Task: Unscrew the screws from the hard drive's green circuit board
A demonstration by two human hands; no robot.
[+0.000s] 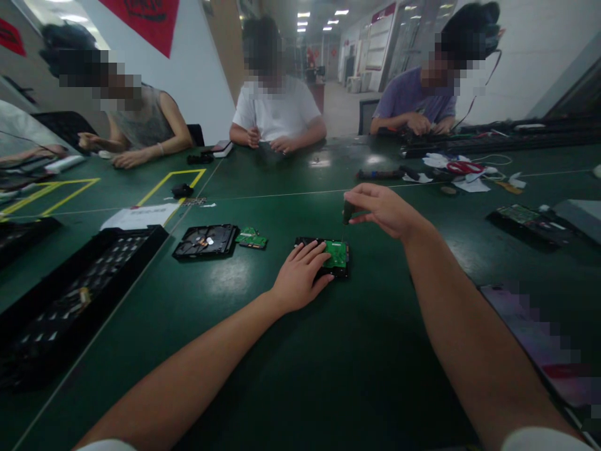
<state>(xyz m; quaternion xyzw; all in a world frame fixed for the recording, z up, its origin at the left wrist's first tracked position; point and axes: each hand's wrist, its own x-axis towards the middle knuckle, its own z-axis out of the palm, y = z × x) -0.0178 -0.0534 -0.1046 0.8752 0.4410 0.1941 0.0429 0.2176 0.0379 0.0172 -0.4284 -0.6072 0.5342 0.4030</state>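
A hard drive (340,270) with a green circuit board (336,253) facing up lies on the table in front of me. My left hand (303,272) rests on its left part, fingers stretched flat over the top and the thumb by the near edge. Between the fingertips of my right hand (382,210) is the dark handle of a screwdriver (348,212), held upright. Its thin shaft points down at the drive's far right corner; whether the tip touches a screw is too small to tell. To the left are a second hard drive (205,242) and a loose green circuit board (251,238).
A long black tray (141,241) with small parts stands at the left. Another drive with a board (526,222) lies at the right, near a pinkish flat object (530,332). Across the green table (263,351) sit several people, one in a white shirt (300,103).
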